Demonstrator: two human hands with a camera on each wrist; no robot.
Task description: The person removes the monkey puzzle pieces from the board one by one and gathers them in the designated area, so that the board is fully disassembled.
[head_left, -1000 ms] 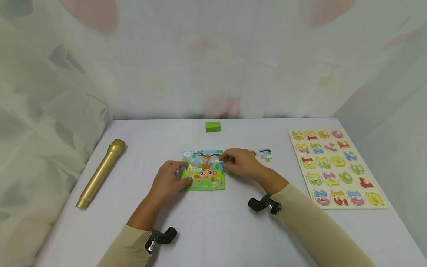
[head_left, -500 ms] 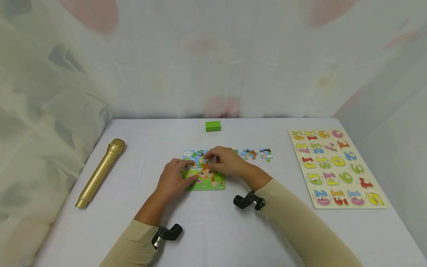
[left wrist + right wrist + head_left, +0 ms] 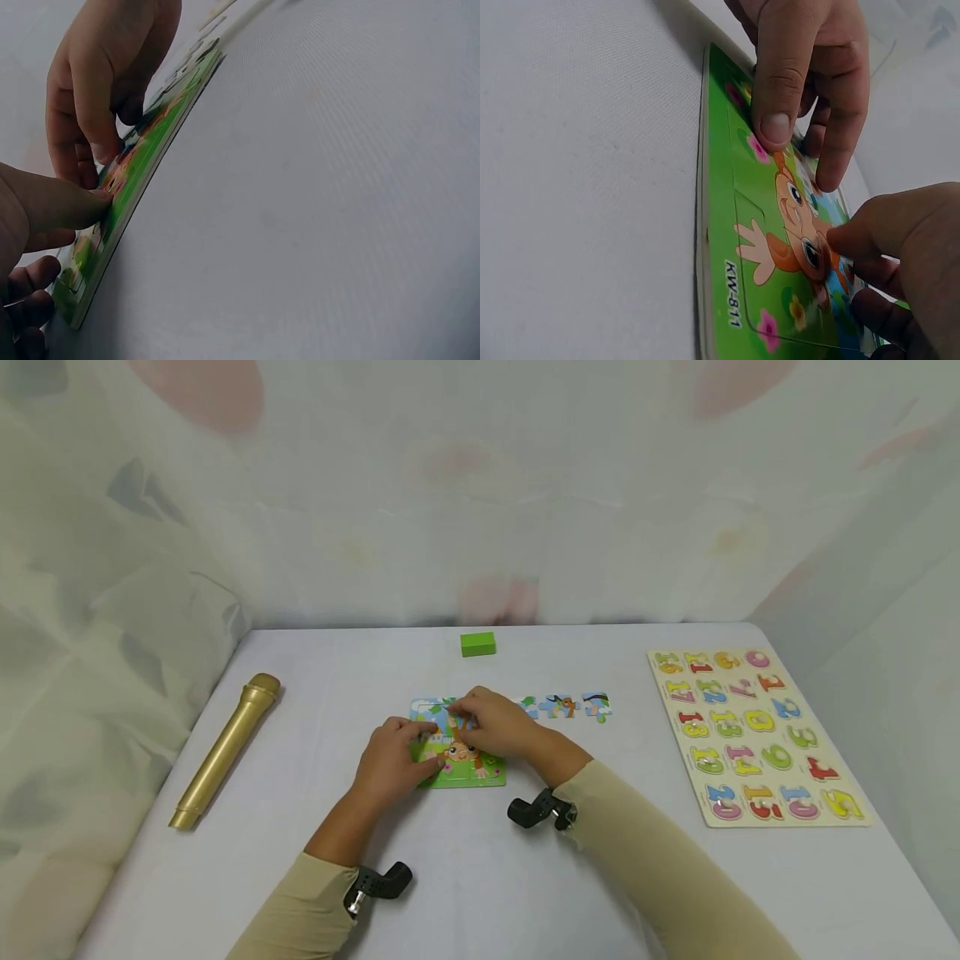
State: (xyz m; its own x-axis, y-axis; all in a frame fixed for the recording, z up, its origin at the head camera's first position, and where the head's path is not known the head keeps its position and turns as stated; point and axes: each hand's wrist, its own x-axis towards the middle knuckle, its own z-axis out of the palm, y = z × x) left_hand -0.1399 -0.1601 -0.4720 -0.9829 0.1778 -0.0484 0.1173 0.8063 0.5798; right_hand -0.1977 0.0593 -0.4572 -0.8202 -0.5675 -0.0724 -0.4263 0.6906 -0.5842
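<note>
A flat picture puzzle (image 3: 480, 778) with a monkey on green ground lies at the table's middle, "KW-811" printed near its edge. My left hand (image 3: 390, 760) rests at its left side, thumb (image 3: 776, 124) touching the printed surface and forefinger reaching across it. Over its upper middle, my right hand (image 3: 501, 724) has its thumb and bent fingertips right at the picture, with a gap between them. No loose piece shows there, though part of the puzzle is hidden. Several puzzle pieces (image 3: 561, 707) form a row to the right, partly behind the right hand.
A gold microphone (image 3: 228, 752) lies at the left. A small green block (image 3: 477, 644) sits near the back edge. To the right is a wooden number board (image 3: 821, 824) with coloured numerals. Fabric hangs behind the table, and each wrist carries a black camera mount.
My right hand has moved left from the puzzle's right edge to its upper middle, uncovering more of the piece row. The left hand has shifted slightly right onto the picture.
</note>
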